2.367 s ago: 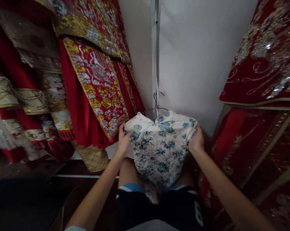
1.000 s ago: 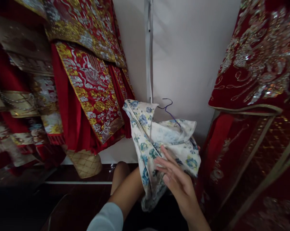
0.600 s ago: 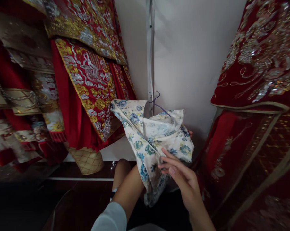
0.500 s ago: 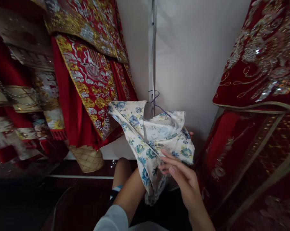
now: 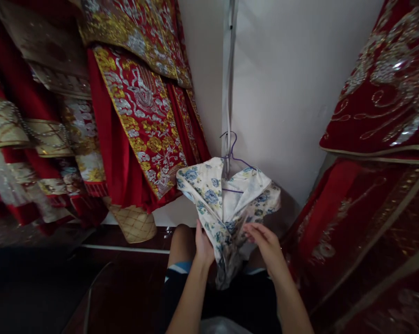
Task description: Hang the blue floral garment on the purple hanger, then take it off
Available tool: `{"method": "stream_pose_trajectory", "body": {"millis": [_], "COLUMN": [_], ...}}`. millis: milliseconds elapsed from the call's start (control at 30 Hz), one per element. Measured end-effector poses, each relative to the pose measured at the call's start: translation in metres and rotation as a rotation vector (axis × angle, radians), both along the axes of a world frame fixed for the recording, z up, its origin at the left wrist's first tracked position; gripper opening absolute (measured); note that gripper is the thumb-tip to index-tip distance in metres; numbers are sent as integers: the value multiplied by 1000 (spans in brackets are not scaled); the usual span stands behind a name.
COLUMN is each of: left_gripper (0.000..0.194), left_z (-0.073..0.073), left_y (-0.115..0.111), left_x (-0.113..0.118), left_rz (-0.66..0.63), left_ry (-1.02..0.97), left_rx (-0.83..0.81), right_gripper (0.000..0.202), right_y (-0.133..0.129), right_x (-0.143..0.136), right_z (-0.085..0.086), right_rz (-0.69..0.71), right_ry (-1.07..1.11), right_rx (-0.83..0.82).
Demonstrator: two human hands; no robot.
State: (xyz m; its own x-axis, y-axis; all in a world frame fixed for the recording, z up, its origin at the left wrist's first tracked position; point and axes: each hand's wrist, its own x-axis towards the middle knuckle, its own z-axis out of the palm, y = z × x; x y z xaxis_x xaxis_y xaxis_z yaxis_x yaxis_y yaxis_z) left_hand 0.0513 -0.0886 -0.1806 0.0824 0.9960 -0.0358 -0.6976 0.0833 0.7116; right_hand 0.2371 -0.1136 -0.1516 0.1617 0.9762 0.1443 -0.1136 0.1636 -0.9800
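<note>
A white floral garment (image 5: 209,192) with blue roses, a crossed V neckline and short sleeves sits on a purple hanger (image 5: 233,149). The hanger's hook is up by a pale vertical strip on the wall. My left hand (image 5: 205,246) grips the garment's left side, thumb toward me and fingers hidden behind the cloth. On the opposite side, my right hand (image 5: 265,241) pinches at the fabric below the neckline with bent fingers. The lower part of the garment bunches down between my knees, and its full length is hidden.
Red embroidered costumes with gold and silver work (image 5: 143,102) hang at the left. Another red beaded costume (image 5: 376,106) hangs close on the right. A grey wall (image 5: 279,83) stands behind the hanger. The floor (image 5: 133,278) is dark red.
My left hand has come out from inside the garment and now holds its left side. The garment hangs straighter on the hanger, its neckline spread. My right hand's fingers have curled in.
</note>
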Motion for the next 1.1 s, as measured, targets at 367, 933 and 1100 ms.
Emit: {"method": "stream_pose_trajectory", "body": {"millis": [367, 933, 1100], "left_gripper": [39, 51, 42], "left_z": [8, 8, 8], "left_y": [-16, -14, -14], "left_x": [16, 11, 8], "left_rz": [200, 153, 118], "left_ry": [351, 122, 142], "left_rx": [108, 9, -9], "right_gripper": [50, 36, 43], "right_y": [18, 19, 19], "right_x": [-49, -42, -51], "right_z": [-33, -48, -43], "right_rz": [261, 187, 221], "right_ry": [-128, -134, -58], "right_rx": [25, 66, 36]}}
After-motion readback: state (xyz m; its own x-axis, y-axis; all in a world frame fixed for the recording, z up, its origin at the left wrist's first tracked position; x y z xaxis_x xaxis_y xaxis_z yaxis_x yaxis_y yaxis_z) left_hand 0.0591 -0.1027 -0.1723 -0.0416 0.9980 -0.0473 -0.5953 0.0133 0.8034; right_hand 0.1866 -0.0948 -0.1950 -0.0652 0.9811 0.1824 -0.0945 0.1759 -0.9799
